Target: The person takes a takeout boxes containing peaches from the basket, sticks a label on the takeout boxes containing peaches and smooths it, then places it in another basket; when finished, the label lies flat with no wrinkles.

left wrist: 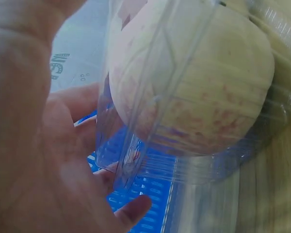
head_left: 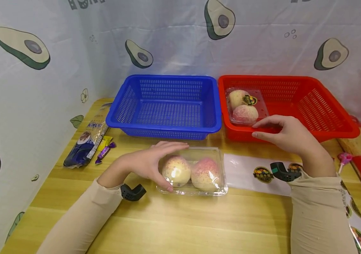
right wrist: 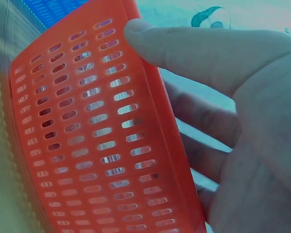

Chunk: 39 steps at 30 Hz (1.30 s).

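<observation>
Clear plastic is catching the light just in front of the blue basket [head_left: 164, 129], where a fruit box [head_left: 192, 163] is sitting on the table [head_left: 180, 225] with two peaches [head_left: 205, 174] lying side by side inside. We are holding its left end with our left hand [head_left: 148, 161], which is spanning it broadly, thumb by the near edge and fingers by the far one; how firmly we are pressing, we cannot tell. To the right of the blue basket, our right hand [head_left: 290, 135] is straddling the front rim of the red basket [head_left: 336, 134], thumb and fingers apart, holding nothing, while a second box [head_left: 247, 109] is lying inside, near the fingertips. We are judging that the smooth plastic could be slipping if only one end were being lifted, and that squeezing harder could be buckling its thin walls. A careless sweep of our right fingers could also be jolting the second box or dragging the red basket.
</observation>
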### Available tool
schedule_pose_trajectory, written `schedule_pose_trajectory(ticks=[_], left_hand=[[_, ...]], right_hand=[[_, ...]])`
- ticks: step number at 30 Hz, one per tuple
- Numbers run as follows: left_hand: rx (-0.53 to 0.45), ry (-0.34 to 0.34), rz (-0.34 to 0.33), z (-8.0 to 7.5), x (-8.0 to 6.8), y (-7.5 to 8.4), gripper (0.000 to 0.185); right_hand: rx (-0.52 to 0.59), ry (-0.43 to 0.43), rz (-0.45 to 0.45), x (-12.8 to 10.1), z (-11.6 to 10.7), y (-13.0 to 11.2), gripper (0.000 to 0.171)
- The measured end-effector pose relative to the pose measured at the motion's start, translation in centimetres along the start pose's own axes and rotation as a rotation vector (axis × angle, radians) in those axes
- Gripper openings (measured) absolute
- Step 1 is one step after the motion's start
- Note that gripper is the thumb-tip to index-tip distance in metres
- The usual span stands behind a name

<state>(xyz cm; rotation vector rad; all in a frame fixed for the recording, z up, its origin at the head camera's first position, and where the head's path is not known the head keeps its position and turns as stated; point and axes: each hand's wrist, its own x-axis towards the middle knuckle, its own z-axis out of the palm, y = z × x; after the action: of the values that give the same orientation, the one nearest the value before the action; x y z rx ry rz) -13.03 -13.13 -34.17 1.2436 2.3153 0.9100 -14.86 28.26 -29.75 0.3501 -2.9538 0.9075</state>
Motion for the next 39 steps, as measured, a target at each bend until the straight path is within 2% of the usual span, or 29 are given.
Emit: schedule_pose_trajectory(ticks=[6,9,11,14,17,20,23,28,34,39], left_hand=[[-0.022,-0.007,-0.019,-0.2,-0.2,-0.2,0.117],[-0.035,-0.012,-0.025,-0.3,-0.1,-0.2,0.115],[-0.045,-0.014,-0.025,-0.2,-0.1,-0.2,0.115],[-0.052,-0.015,-0.028,-0.2,0.0,-0.1,0.115],[-0.054,-0.013,-0.031,-0.2,0.0,-0.1,0.115],[-0.059,-0.008,-0.033,-0.2,0.0,-0.2,0.113],[-0.057,0.025,-0.033,-0.2,0.0,-0.3,0.110],[-0.054,0.077,-0.025,-0.2,0.1,-0.4,0.107],[-0.103,0.050,-0.024,-0.2,0.2,-0.3,0.106],[-0.117,0.049,-0.031,-0.1,0.0,-0.4,0.105]], right_hand=[[-0.023,0.065,-0.040,-1.5,-1.4,-1.7,0.033],[-0.036,0.027,-0.127,-2.6,-2.3,-2.6,0.030],[-0.027,-0.059,-0.166,-3.3,-2.5,-3.0,0.031],[-0.003,-0.251,-0.186,-3.8,-2.2,-2.8,0.031],[0.004,-0.438,-0.117,-3.8,-1.6,-1.8,0.032],[-0.002,-0.554,-0.066,-3.2,-0.9,0.0,0.033],[0.027,-0.620,-0.023,-2.5,-0.1,1.6,0.031],[0.089,-0.667,0.043,-1.8,1.0,3.4,0.029],[0.100,-0.676,0.110,-1.6,1.5,3.9,0.028],[0.062,-0.668,0.122,-1.5,1.8,3.8,0.025]])
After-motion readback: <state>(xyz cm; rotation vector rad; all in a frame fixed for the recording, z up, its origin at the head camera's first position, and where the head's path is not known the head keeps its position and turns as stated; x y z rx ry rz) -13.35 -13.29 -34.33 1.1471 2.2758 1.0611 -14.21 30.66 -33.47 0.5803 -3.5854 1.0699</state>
